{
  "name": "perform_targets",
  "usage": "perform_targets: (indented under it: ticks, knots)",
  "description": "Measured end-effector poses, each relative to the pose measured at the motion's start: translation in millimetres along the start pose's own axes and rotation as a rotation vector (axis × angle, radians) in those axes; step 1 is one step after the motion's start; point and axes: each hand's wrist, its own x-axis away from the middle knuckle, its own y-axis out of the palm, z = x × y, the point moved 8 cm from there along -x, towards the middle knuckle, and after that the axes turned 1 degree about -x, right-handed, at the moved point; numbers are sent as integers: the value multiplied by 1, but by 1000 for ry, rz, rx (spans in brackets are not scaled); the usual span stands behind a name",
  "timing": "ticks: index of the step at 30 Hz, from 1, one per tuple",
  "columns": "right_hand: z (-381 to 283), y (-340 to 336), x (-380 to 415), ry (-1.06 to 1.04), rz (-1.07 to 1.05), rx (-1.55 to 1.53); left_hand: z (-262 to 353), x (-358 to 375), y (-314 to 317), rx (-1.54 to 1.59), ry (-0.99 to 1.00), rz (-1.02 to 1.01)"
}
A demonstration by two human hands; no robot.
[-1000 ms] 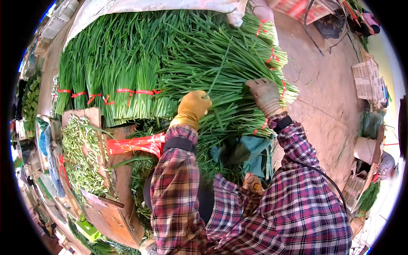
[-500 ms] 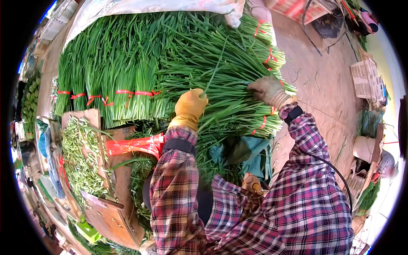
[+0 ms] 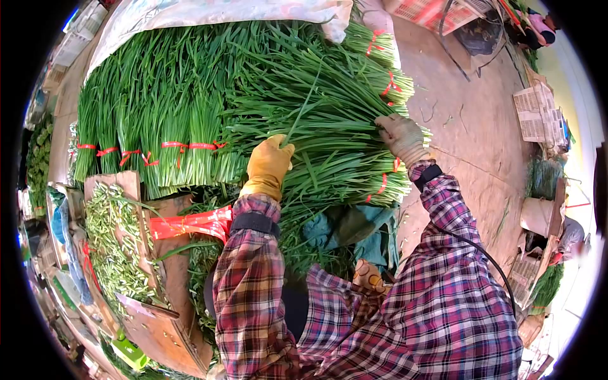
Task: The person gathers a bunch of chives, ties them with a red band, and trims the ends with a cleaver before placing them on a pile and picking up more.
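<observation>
My left hand [image 3: 269,166], in a yellow glove, is closed around one long green leaf blade [image 3: 306,104] that slants up and right over the pile. To the right, my right hand [image 3: 401,134], in a greyish, dirty glove, is closed on the leaves of a garlic chive bunch [image 3: 342,123], near its pale stem ends. How many leaves its fingers grip is hidden. Red ties circle the neighbouring bunches [image 3: 384,183] on the right and the upright row of tied chives [image 3: 190,136] on the left.
A bundle of red strips [image 3: 193,225] lies beside my left forearm. A wooden board [image 3: 161,332] holds cut stem pieces [image 3: 117,240] and a knife [image 3: 142,307]. White cloth [image 3: 221,12] covers the far edge. Crates [image 3: 535,114] stand along the right side.
The whole view has shifted slightly left. Against the pile, my right hand has slid a little right toward the stem ends. My left hand still holds the leaf blade.
</observation>
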Motion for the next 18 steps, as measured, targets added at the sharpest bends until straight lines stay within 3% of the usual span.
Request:
perform_targets:
  ticks: [3, 5, 10, 13, 16, 18]
  knots:
    - [5, 1, 1, -21, 14, -109, -3, 0, -3, 16, -42, -5]
    - [19, 10, 2, 45, -72, -416, -1, 2, -5, 10, -32, 0]
    - [19, 9, 3, -37, -20, -343, -1, 1, -4, 40, -37, 6]
    - [28, 15, 5, 18, 75, -415, -3, -1, -5, 0, -29, 33]
    - [51, 35, 5, 158, 108, -762, -4, -1, -2, 195, -88, -36]
    - [54, 37, 4, 178, 91, -717, 2, 1, -6, 142, -82, -35]
